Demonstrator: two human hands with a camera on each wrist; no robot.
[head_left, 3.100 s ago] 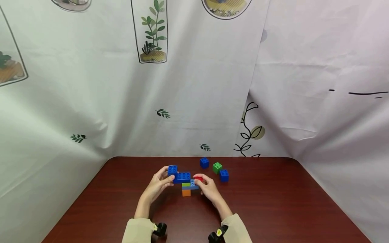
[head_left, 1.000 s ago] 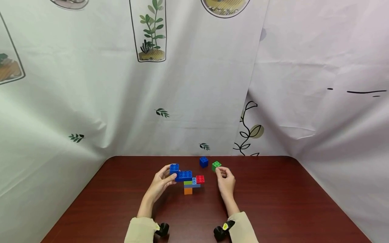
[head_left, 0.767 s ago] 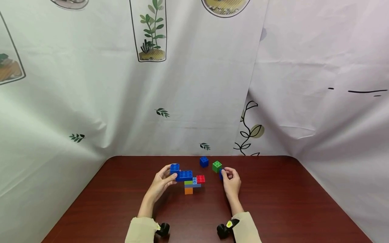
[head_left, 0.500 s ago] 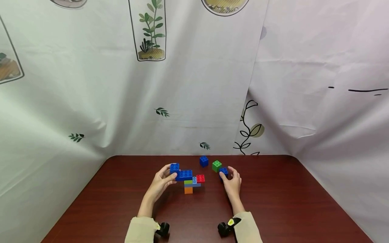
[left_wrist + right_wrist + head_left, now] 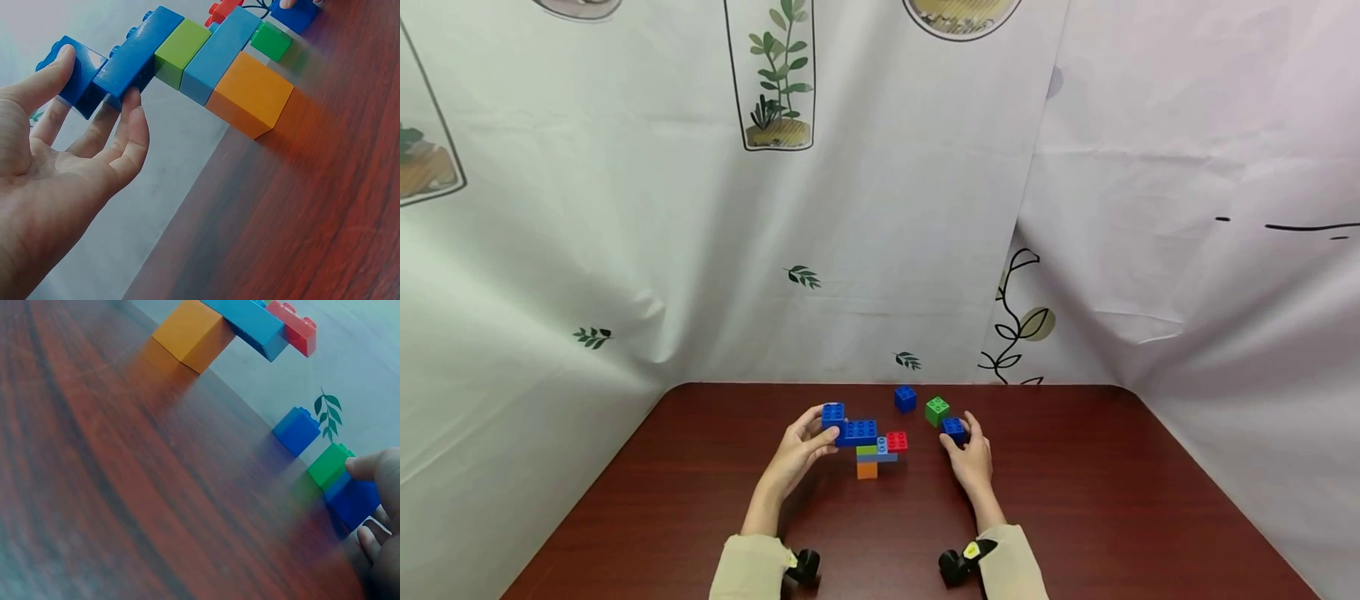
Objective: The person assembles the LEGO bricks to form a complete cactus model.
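plainly, the left hand (image 5: 792, 455) pinches the square blue plastic block (image 5: 832, 412) ending a stepped multicoloured plastic build (image 5: 860, 432), which stands on its orange plastic block (image 5: 867, 471) between the hands. beyond them sit a loose blue plastic cube (image 5: 906, 399), then a green plastic cube (image 5: 937, 410); the right hand (image 5: 973, 460) grips another blue plastic cube (image 5: 953, 428) between thumb and fingers.

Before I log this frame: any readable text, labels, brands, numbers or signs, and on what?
None readable in any view.
Brick stack, green brick, far blue brick, near blue brick at the right hand: no legible lettering; any marks on the studs too small to tell.
Yellow patches on the dark wrist devices: too small to read.
Cloth backdrop: plant drawings and black strokes, no words.
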